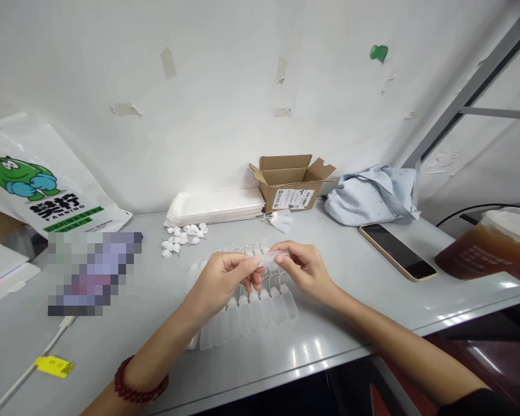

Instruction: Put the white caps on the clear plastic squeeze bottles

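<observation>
Nearest to the camera, a dark red bracelet (134,396) goes around the left wrist. Above the counter (147,289), the left hand (223,277) and the right hand (307,267) pinch a small translucent bottle (268,259) between them, near its ends. It looks light, smooth and rather soft, so it may slip or dent; gentle hold by both ends seems best. Below, similar bottles (263,311) lie in a row.

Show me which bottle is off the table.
The bottle held between the left hand and right hand; the other bottles lie on the table.
</observation>
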Motion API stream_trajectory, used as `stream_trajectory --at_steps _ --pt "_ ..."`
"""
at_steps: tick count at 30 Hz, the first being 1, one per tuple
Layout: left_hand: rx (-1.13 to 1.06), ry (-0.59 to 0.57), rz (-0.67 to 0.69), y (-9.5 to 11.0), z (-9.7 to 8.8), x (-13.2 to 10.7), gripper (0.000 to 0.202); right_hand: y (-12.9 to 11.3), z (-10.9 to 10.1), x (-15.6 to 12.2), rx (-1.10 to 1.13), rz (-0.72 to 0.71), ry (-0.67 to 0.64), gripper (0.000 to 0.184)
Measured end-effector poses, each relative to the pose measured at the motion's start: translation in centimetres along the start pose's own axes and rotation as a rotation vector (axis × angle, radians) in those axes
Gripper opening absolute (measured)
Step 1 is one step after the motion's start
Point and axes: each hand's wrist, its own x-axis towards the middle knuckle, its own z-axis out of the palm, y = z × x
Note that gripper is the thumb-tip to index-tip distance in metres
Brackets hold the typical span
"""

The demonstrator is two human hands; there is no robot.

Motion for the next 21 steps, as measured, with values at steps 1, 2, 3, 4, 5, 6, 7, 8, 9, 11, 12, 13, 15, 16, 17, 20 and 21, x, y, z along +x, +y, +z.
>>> stream_trajectory --at_steps 1,2,3,4,5,6,7,8,9,11,12,13,15,16,17,20,21 --pt "0.067 0.003 0.03 0.1 0.0 -0.1 0.034 -0.1 0.0 0.1 0.032 0.034 -0.005 0.027" --pt "0.127 0.006 0.061 0.2 0.0 -0.2 0.032 -0.1 -0.1 0.2 0.064 0.065 -0.009 0.028" --pt "0.177 0.009 0.092 0.2 0.0 -0.3 0.031 -0.2 -0.2 0.2 0.098 0.091 -0.011 0.029" --pt "0.221 0.017 0.127 0.2 0.1 -0.5 0.03 -0.2 -0.2 0.3 0.13 0.114 -0.012 0.03" --pt "0.266 0.029 0.166 0.2 0.2 -0.6 0.029 -0.1 -0.3 0.3 0.161 0.134 -0.013 0.03" --pt "0.315 0.047 0.21 0.2 0.2 -0.6 0.029 -0.1 -0.3 0.3 0.191 0.151 -0.017 0.03" --pt "0.365 0.07 0.258 0.2 0.4 -0.7 0.03 0.0 -0.4 0.3 0.221 0.168 -0.02 0.03" --pt "0.413 0.095 0.303 0.1 0.5 -0.7 0.031 0.1 -0.4 0.3 0.251 0.183 -0.024 0.03" --pt "0.451 0.117 0.344 0.1 0.6 -0.7 0.032 0.3 -0.3 0.2 0.282 0.198 -0.028 0.03" --pt "0.494 0.142 0.394 0.0 0.7 -0.6 0.031 0.5 -0.3 0.2 0.339 0.224 -0.037 0.03" --pt "0.503 0.15 0.404 0.0 0.7 -0.6 0.029 0.7 -0.2 0.2 0.359 0.231 -0.038 0.029" --pt "0.506 0.158 0.405 -0.1 0.6 -0.6 0.025 0.8 -0.1 0.2 0.374 0.234 -0.04 0.028" --pt "0.489 0.176 0.388 -0.1 0.5 -0.6 0.016 1.0 0.0 0.2 0.389 0.22 -0.04 0.026" --pt "0.468 0.182 0.371 -0.1 0.4 -0.6 0.014 1.0 0.0 0.2 0.39 0.205 -0.038 0.025" --pt "0.443 0.187 0.35 -0.1 0.3 -0.6 0.014 1.1 0.0 0.3 0.388 0.187 -0.033 0.024" --pt "0.376 0.184 0.269 -0.1 0.1 -0.6 0.02 1.3 0.0 0.4 0.368 0.148 -0.014 0.02" --pt "0.367 0.183 0.245 -0.1 0.1 -0.5 0.021 1.3 0.0 0.5 0.357 0.144 -0.011 0.02"
